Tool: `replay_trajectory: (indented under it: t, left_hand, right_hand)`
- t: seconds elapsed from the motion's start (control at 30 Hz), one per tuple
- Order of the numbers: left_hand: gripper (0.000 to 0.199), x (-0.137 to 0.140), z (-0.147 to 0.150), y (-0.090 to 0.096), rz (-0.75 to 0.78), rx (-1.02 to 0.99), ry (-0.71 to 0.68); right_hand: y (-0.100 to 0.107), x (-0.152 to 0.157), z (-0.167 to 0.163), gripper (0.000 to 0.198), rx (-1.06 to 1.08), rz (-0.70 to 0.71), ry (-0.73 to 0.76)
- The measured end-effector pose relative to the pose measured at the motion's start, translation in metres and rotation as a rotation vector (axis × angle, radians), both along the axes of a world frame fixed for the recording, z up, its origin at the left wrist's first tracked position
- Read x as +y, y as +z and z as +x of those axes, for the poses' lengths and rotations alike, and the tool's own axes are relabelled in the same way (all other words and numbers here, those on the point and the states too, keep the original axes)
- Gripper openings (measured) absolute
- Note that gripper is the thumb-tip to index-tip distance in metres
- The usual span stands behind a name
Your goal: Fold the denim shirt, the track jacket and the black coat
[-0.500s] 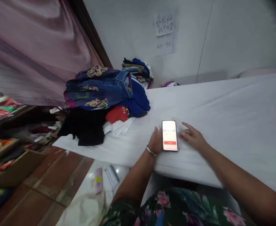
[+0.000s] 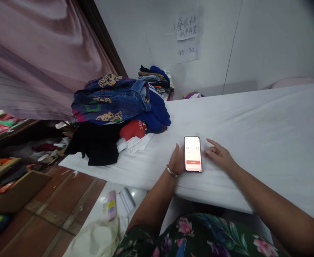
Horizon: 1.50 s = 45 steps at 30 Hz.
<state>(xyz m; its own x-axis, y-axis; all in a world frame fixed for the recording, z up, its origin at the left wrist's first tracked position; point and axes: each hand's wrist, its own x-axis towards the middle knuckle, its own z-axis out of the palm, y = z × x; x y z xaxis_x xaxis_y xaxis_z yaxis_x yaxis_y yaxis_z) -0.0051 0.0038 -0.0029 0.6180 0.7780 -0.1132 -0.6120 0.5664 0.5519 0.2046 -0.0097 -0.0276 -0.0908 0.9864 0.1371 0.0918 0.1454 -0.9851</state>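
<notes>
A lit smartphone [image 2: 193,154] is over the white-covered table, its screen showing a timer and a red button. My left hand [image 2: 177,160] grips the phone along its left edge, with a bracelet at the wrist. To the phone's right, my right hand [image 2: 221,157] hovers with the index finger stretched out and the other fingers partly bent. It holds nothing and does not touch the phone. Left of the phone lie a patterned denim jacket [image 2: 114,100], a blue garment [image 2: 158,114], a red piece [image 2: 133,130], a white cloth [image 2: 135,143] and a black garment [image 2: 98,144].
White cloth covers the long table [image 2: 248,132]. Folded clothes [image 2: 157,78] are stacked by the wall, below paper notes [image 2: 187,30]. A pink curtain [image 2: 52,53] hangs at left, above a cardboard box [image 2: 20,191]. A pink package [image 2: 111,205] lies below the table's front edge.
The view has steadied slightly. Both hands keep nearly the same places, with the phone still in my left hand.
</notes>
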Motion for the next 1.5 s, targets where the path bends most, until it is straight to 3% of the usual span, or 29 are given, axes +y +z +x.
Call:
replay_trajectory:
  t: [0.23, 0.4, 0.57, 0.8, 0.97, 1.23, 1.5]
  left_hand:
    - [0.067, -0.002, -0.003, 0.001, 0.007, 0.002, 0.004]
    - [0.07, -0.006, -0.018, 0.014, 0.002, 0.054, -0.01]
    - [0.066, -0.008, -0.068, 0.03, 0.029, 0.14, 0.03]
    - [0.066, -0.02, -0.155, 0.033, 0.022, 0.446, 0.179]
    - [0.066, -0.031, -0.19, 0.038, -0.048, 0.587, 0.202]
    - [0.061, -0.034, -0.214, 0.047, -0.118, 0.747, 0.215]
    - [0.059, -0.021, -0.225, 0.037, -0.184, 0.855, 0.277]
  right_hand:
    - [-0.003, 0.002, 0.002, 0.065, 0.009, -0.01, -0.003]
    - [-0.001, 0.0, 0.006, 0.066, 0.002, -0.016, 0.011]
    - [-0.003, -0.001, 0.008, 0.068, -0.028, -0.027, 0.031]
    - [-0.015, -0.001, 0.009, 0.069, -0.044, -0.093, 0.016]
    - [-0.022, 0.001, 0.01, 0.064, -0.073, -0.134, 0.009]
    - [-0.013, -0.001, 0.009, 0.063, -0.071, -0.186, -0.002]
    - [-0.01, -0.003, 0.006, 0.061, -0.066, -0.23, -0.032]
